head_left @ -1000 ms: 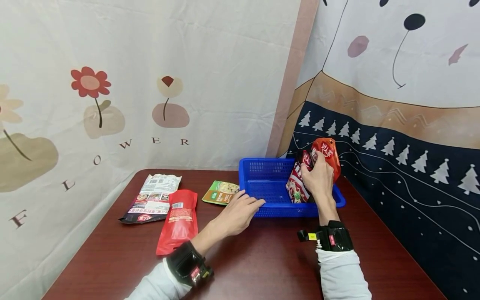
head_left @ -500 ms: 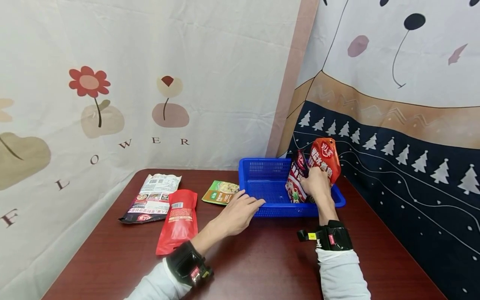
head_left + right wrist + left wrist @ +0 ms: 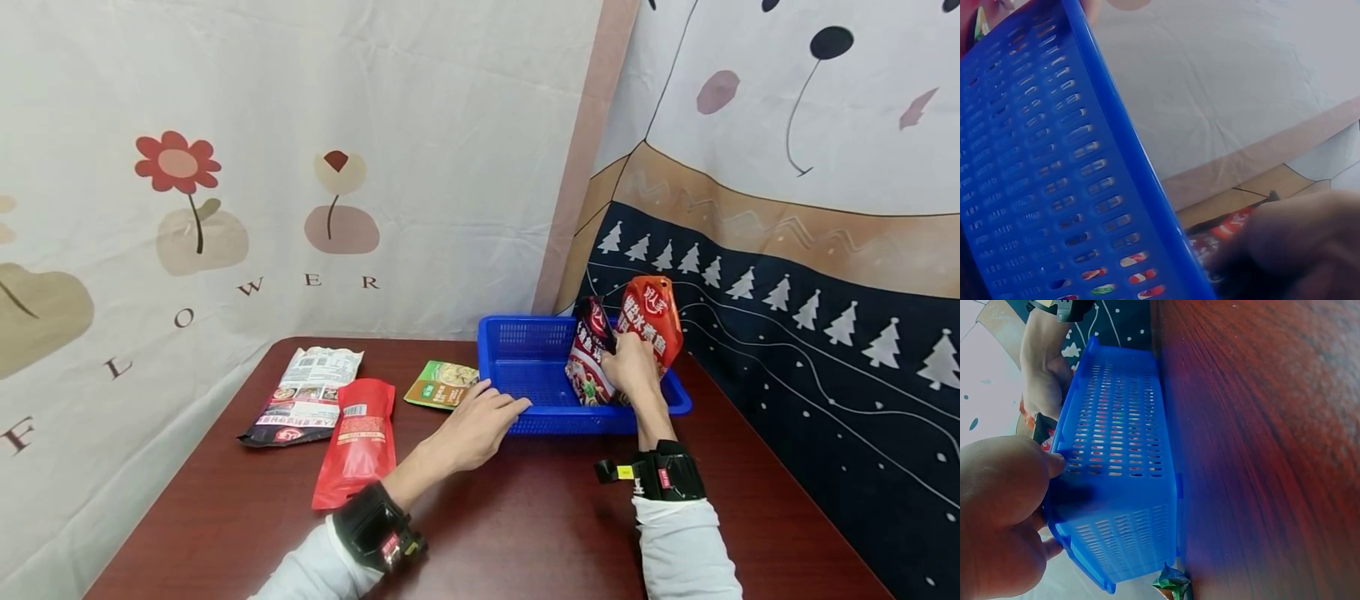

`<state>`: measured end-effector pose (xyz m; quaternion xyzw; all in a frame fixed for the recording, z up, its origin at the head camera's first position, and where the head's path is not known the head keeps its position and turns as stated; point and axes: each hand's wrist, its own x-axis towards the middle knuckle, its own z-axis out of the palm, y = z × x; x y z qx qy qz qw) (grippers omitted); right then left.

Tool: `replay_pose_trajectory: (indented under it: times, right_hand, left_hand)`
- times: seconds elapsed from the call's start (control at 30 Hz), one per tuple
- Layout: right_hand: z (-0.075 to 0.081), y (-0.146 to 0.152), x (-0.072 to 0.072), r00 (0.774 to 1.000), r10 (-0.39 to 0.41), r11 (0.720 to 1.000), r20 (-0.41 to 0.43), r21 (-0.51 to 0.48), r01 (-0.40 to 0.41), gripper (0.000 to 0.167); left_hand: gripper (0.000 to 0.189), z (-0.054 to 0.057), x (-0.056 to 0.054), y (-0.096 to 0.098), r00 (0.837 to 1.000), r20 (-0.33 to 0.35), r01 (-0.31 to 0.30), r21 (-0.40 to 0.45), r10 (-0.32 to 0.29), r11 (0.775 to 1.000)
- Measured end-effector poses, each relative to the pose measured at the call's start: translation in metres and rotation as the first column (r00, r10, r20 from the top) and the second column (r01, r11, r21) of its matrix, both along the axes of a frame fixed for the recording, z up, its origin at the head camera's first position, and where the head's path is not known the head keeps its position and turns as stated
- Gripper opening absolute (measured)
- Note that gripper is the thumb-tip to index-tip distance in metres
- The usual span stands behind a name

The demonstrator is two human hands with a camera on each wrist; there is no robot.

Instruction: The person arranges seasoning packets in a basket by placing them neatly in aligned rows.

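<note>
A blue perforated plastic basket [image 3: 525,423] stands on the table. My left hand [image 3: 474,427] holds its near left corner, fingers and thumb over the rim in the left wrist view. Inside, at the right end, a black and red food pouch [image 3: 588,354] stands upright, leaning slightly. Beside it on the right stands an orange-red pouch [image 3: 651,312], reaching above the rim. My right hand [image 3: 633,371] is down between these two pouches, against the black one's right edge. Its fingertips are hidden, and I cannot tell whether they pinch the pouch.
Left of the basket lies a small green and brown packet [image 3: 442,384]. Farther left, a white and black pouch [image 3: 311,392] lies flat, with a red pouch [image 3: 356,446] overlapping its right edge. Printed cloth [image 3: 450,167] hangs behind the brown table [image 3: 525,525].
My right hand has moved down from the pouch tops to between the two pouches. The black pouch has shifted left and leans less. The left hand has stayed on the basket corner.
</note>
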<state>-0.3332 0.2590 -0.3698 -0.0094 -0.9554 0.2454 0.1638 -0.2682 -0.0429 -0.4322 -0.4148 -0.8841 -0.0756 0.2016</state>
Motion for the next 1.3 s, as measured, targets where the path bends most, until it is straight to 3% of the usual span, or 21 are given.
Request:
replay_pose_trajectory:
  times: [0.27, 0.43, 0.53, 1.1, 1.3]
  right_hand:
    - [-0.004, -0.001, -0.002, 0.999, -0.039, 0.999, 0.007, 0.009, 0.039, 0.019]
    - [-0.008, -0.001, -0.005, 0.998, -0.057, 0.998, -0.031, 0.039, 0.058, 0.038]
    - [-0.011, -0.001, -0.005, 0.998, -0.058, 0.998, -0.021, 0.026, 0.059, 0.042]
    - [-0.007, 0.001, -0.004, 1.000, -0.010, 0.999, -0.009, 0.049, 0.011, 0.025]
    - [-0.007, 0.002, -0.004, 1.000, -0.024, 0.999, 0.004, 0.037, 0.024, 0.029]
  left_hand:
    - [0.035, -0.001, 0.000, 0.001, 1.000, -0.014, -0.001, 0.003, 0.001, 1.000]
    - [0.036, -0.003, 0.000, 0.000, 0.999, -0.033, 0.000, 0.011, 0.000, 1.000]
    - [0.035, -0.003, 0.000, 0.000, 0.999, -0.036, 0.003, 0.013, -0.002, 1.000]
    - [0.035, -0.002, -0.001, 0.000, 1.000, -0.016, 0.007, 0.015, -0.007, 1.000]
    - [0.035, -0.001, -0.001, -0.001, 1.000, -0.022, 0.005, 0.003, -0.005, 1.000]
